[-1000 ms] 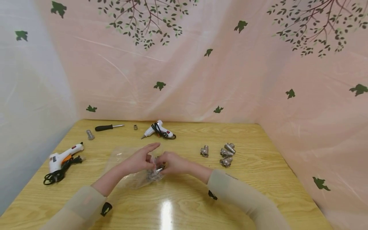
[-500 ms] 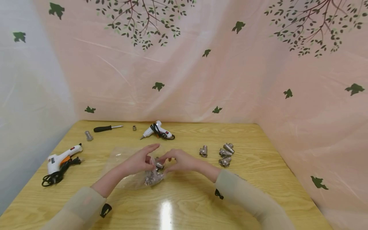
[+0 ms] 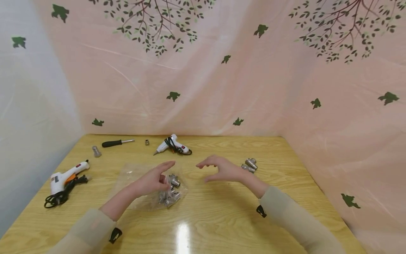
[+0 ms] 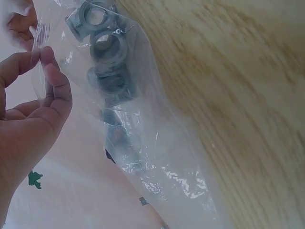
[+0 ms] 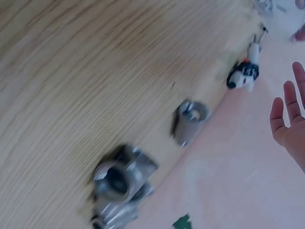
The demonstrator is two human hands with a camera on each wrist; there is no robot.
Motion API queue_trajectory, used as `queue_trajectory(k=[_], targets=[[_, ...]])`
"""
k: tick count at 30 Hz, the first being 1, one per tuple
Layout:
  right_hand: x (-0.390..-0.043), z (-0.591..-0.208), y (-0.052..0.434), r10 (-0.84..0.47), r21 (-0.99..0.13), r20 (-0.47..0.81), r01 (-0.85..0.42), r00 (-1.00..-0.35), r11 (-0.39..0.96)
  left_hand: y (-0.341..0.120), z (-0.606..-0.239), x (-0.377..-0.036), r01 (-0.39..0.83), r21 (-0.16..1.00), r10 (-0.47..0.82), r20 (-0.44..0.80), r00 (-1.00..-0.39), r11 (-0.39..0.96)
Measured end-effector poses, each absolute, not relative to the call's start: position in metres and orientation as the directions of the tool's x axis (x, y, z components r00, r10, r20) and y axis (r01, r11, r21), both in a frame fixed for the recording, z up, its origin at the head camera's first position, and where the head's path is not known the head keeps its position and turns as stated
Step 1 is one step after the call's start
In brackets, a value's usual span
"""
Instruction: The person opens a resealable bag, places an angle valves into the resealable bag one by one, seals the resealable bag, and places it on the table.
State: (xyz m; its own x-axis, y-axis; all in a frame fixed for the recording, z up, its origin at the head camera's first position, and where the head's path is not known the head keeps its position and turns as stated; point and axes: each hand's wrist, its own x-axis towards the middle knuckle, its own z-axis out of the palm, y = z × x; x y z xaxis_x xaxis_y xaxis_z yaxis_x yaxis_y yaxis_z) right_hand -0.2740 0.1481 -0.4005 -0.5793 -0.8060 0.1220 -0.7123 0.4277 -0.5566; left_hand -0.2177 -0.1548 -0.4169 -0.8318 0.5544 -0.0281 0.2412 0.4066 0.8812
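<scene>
A clear plastic bag (image 3: 139,187) lies on the wooden table (image 3: 222,211) with several metal pipe fittings (image 3: 168,197) inside it. My left hand (image 3: 165,173) pinches the bag's edge between thumb and forefinger, seen close in the left wrist view as the left hand (image 4: 47,57) against the bag (image 4: 143,143). One fitting (image 3: 174,181) sits at the bag's mouth. My right hand (image 3: 206,171) hovers above the table with relaxed fingers and holds nothing. Just right of it lies a pile of loose fittings (image 3: 250,164). The right wrist view shows them as a cluster (image 5: 119,179) and a single fitting (image 5: 190,119).
A white glue gun (image 3: 65,174) with a coiled black cord lies at the left. A second glue gun (image 3: 172,144), a black-handled screwdriver (image 3: 115,142) and two small metal pieces (image 3: 96,151) (image 3: 147,142) lie along the back. Pink curtains enclose the table on three sides.
My right hand has left the bag's mouth and moved right toward the loose fittings, now open and empty. The left hand stays at the bag.
</scene>
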Motion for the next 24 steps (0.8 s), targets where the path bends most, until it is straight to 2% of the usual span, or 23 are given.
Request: queue_trajectory(k=[5, 13, 24], targets=[[-0.277, -0.401, 0.174, -0.765, -0.491, 0.093, -0.698, -0.638, 0.522, -0.156, -0.418, -0.217, 0.240, 0.881, 0.554, -0.029, -0.832, 0.407], [-0.288, -0.416, 0.208, -0.684, -0.460, 0.039, -0.621, -0.728, 0.635, -0.157, -0.419, -0.217, 0.240, 0.880, 0.551, -0.028, -0.834, 0.409], [-0.314, -0.433, 0.227, -0.631, -0.443, 0.017, -0.571, -0.776, 0.691, -0.156, -0.418, -0.218, 0.227, 0.884, 0.550, -0.040, -0.834, 0.409]])
